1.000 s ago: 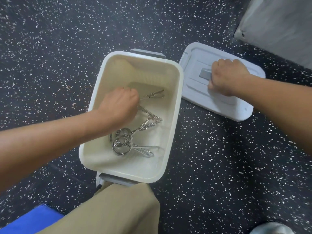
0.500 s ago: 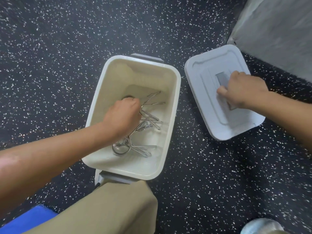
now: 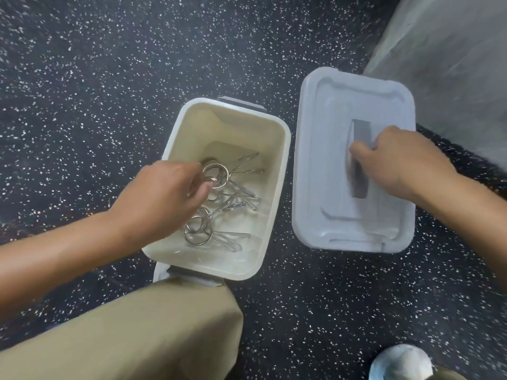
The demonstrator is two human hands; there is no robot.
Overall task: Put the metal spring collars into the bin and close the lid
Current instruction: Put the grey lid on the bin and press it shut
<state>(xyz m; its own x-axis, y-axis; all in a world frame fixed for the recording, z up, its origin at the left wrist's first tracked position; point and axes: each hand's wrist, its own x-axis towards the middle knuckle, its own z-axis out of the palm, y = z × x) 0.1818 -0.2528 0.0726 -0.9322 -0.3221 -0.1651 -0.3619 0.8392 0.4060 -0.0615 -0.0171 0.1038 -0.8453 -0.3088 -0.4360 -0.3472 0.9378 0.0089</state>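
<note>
A cream plastic bin (image 3: 277, 193) stands open on the speckled floor. Several metal spring collars (image 3: 219, 212) lie in a heap on its bottom. My left hand (image 3: 167, 198) reaches into the bin, fingers curled around the ring of one spring collar (image 3: 216, 174) at the top of the heap. The grey lid (image 3: 323, 165) is just right of the bin, roughly parallel to it. My right hand (image 3: 397, 163) grips the lid's grey central handle (image 3: 360, 133).
My khaki-clad knee (image 3: 153, 330) presses against the bin's near end. A grey slab or wall base (image 3: 452, 64) runs along the upper right, close behind the lid. A pale shoe tip (image 3: 400, 363) shows at the bottom right. Black speckled floor (image 3: 82, 78) surrounds everything.
My right hand has turned and pulled the lid closer, so it now lies alongside the bin. My left hand has shifted toward the bin's far end and holds a collar ring.
</note>
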